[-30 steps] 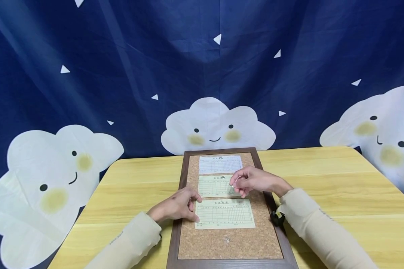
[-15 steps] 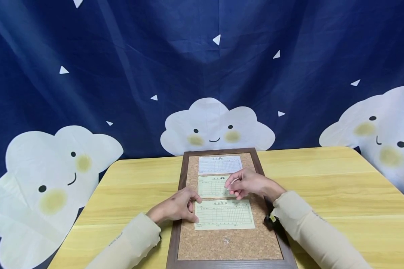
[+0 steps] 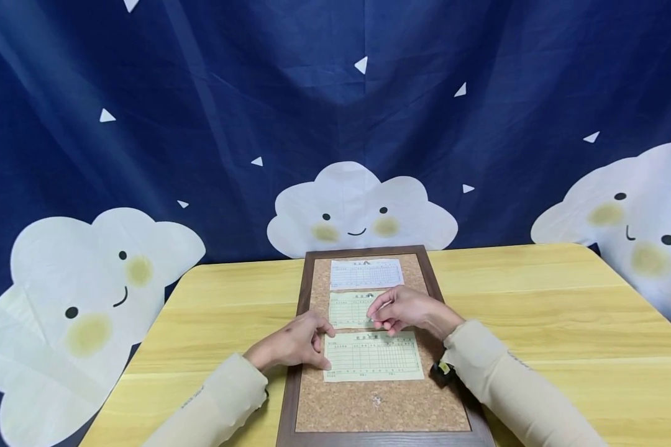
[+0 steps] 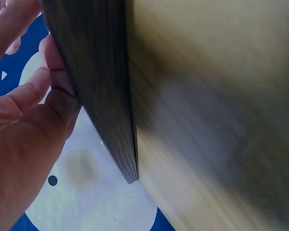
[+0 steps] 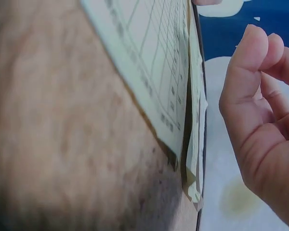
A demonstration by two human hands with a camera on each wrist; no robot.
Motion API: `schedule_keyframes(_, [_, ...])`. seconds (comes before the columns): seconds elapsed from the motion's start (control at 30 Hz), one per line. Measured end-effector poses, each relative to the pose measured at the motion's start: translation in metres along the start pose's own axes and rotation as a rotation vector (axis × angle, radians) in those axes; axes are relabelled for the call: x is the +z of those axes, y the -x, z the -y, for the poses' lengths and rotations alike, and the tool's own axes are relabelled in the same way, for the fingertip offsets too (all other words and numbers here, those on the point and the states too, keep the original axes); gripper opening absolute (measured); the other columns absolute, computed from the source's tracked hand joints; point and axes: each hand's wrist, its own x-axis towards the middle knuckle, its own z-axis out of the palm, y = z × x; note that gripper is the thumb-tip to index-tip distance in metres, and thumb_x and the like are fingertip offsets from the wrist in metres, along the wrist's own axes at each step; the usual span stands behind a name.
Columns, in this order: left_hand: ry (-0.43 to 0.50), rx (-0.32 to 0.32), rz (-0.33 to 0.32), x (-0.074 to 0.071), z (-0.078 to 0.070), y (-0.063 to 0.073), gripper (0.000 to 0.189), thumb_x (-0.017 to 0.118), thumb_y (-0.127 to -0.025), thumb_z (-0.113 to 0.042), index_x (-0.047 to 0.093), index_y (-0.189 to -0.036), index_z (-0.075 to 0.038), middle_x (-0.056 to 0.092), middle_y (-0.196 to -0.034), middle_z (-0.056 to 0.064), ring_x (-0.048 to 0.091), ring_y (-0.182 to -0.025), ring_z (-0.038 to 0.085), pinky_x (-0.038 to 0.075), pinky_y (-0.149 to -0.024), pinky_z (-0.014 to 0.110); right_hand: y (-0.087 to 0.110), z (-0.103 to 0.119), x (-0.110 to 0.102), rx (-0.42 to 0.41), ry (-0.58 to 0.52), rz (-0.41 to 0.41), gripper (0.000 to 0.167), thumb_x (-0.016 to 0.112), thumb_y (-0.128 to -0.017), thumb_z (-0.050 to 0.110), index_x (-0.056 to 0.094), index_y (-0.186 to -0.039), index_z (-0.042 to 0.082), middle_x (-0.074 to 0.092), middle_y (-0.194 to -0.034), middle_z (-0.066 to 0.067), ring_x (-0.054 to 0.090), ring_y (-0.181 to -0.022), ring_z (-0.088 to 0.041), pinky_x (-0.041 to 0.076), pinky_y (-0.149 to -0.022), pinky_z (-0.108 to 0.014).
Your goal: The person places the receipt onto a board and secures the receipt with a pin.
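My left hand (image 3: pixel 293 341) lies over the left side of a framed cork board (image 3: pixel 335 406). Its thumb and a fingertip press the left edge of the nearest pale green form sheet (image 3: pixel 371 357). Above that sheet, my right hand (image 3: pixel 408 307) has thumb and forefinger together, pinching a tiny pale thing that looks like a pushpin, mostly hidden by the fingers. Behind it lies a second green form sheet (image 3: pixel 349 307), partly covered by this hand. A white form sheet (image 3: pixel 366 273) is at the board's far end. Both farther sheets have a small dark spot at the top.
A little cluster of shiny bits (image 3: pixel 377 400), perhaps pins, sits on the cork near the front. The board's dark wooden frame (image 4: pixel 94 62) rests on a light wooden table (image 3: pixel 229 304). A blue curtain (image 3: pixel 335 93) with white clouds hangs behind.
My right hand has moved left and slightly toward me, over the near edge of the second sheet, keeping its pinch. The left hand stays in place.
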Motion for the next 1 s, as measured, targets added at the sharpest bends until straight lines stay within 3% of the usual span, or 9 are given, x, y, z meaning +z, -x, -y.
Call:
schedule_keyframes(0.53, [0.011,-0.009,-0.005,0.0,-0.001,0.001,0.045,0.092,-0.068,-0.006,0.066,-0.105,-0.002,0.048,-0.094,0.004,0.053,-0.072,0.01,0.044,-0.073,0.025,-0.003,0.001,0.007,0.042,-0.009,-0.006,0.019,0.057,-0.095,-0.005,0.066,-0.11,-0.012,0.066,-0.07,-0.005,0.053,-0.053,-0.005,0.051,-0.052,-0.02])
schedule_keyframes(1.0, [0.004,-0.006,-0.005,0.001,0.0,0.0,0.046,0.092,-0.068,-0.007,0.066,-0.106,-0.002,0.048,-0.093,0.005,0.053,-0.071,0.01,0.044,-0.072,0.025,-0.006,-0.001,0.011,0.089,0.086,0.029,0.015,0.058,-0.095,-0.005,0.071,-0.103,-0.007,0.065,-0.068,-0.006,0.05,-0.05,-0.006,0.048,-0.049,-0.019])
